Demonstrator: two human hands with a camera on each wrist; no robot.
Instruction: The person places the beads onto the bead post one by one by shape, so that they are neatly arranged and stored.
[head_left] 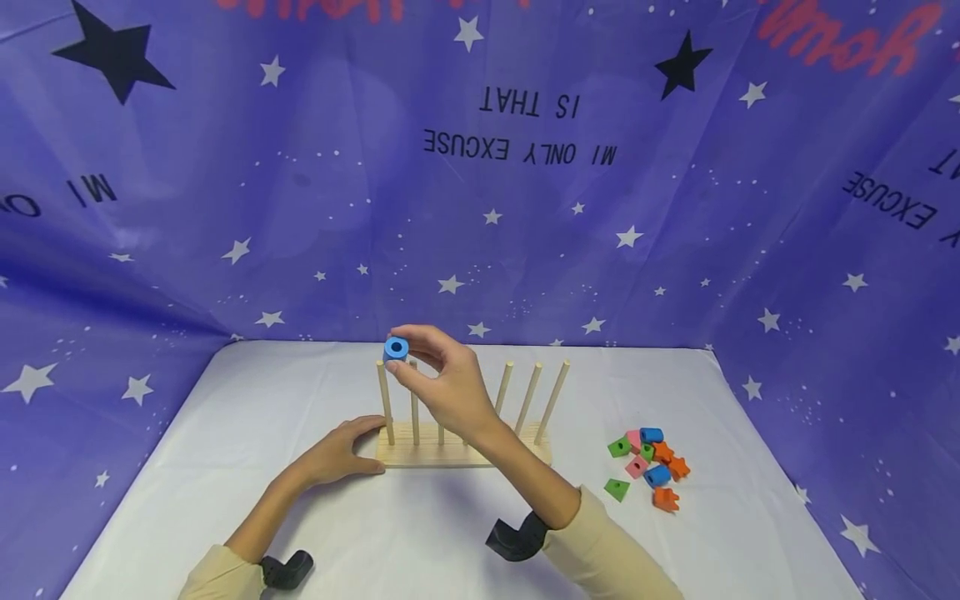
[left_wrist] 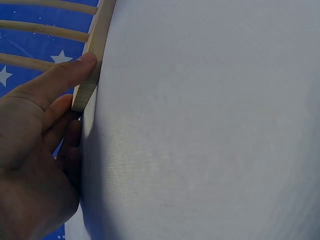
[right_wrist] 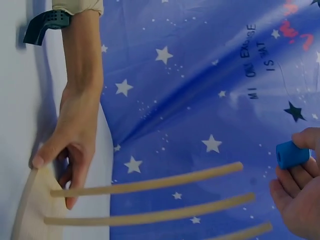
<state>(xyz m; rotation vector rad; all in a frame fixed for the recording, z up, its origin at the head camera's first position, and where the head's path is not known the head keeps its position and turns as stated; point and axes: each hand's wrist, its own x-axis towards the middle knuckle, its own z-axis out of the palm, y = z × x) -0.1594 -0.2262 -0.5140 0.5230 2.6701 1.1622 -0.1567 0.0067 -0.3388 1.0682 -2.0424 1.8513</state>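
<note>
A blue bead (head_left: 396,348) is pinched by the right hand (head_left: 448,385) above the pegs; the wooden base (head_left: 420,454) is steadied by the left hand's (head_left: 341,454) relaxed grip.

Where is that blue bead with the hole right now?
In the head view, the blue bead is pinched in the right hand, just above the top of the leftmost peg of the wooden rack, whose left end the left hand steadies.

Around my white-covered bench (head_left: 420,542) hangs a purple star-printed cloth (head_left: 300,208) with upside-down lettering, evenly lit.
</note>
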